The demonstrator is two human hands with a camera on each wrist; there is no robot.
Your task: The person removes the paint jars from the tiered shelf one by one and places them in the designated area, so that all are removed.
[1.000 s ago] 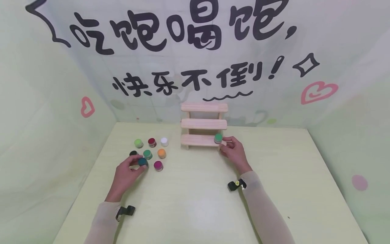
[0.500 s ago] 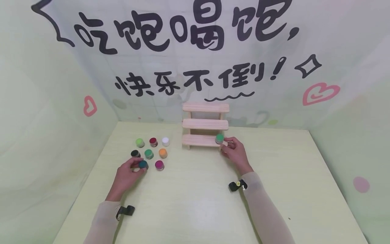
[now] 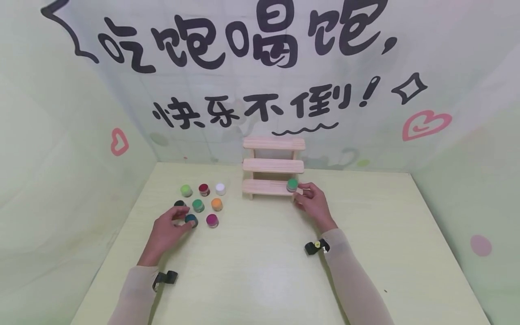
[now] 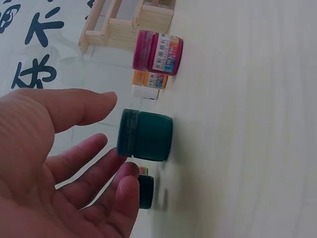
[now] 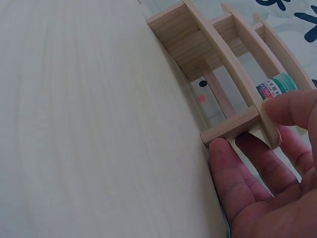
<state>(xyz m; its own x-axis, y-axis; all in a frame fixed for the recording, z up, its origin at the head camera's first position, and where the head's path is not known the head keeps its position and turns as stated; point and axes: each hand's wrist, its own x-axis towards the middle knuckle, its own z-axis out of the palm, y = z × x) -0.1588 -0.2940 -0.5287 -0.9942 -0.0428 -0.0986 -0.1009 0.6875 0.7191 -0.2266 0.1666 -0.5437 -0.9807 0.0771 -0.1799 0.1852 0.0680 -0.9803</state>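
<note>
A teal paint jar [image 4: 146,136] stands on the table in front of my left hand [image 3: 167,231]. In the left wrist view, the thumb and fingers are spread apart around its lid side, with a gap at the thumb. My right hand [image 3: 313,203] holds the right end of the wooden three-step stand [image 5: 218,44], thumb on the lowest step and fingers beneath it by the leg. On that step, close to the thumb, sits a green-lidded jar [image 3: 292,185]. Part of the stand's end is hidden behind the fingers.
Around the left hand stand a black-lidded jar [image 3: 180,204], a green jar [image 3: 198,206], an orange jar [image 3: 217,204] and a magenta jar [image 3: 212,220]. Behind are light green [image 3: 186,190], dark red [image 3: 204,189] and white [image 3: 220,188] jars. Printed cloth walls enclose the table.
The teal jar has come down onto the table, and my left hand has loosened from it and drawn slightly left. My right hand stays at the stand's end.
</note>
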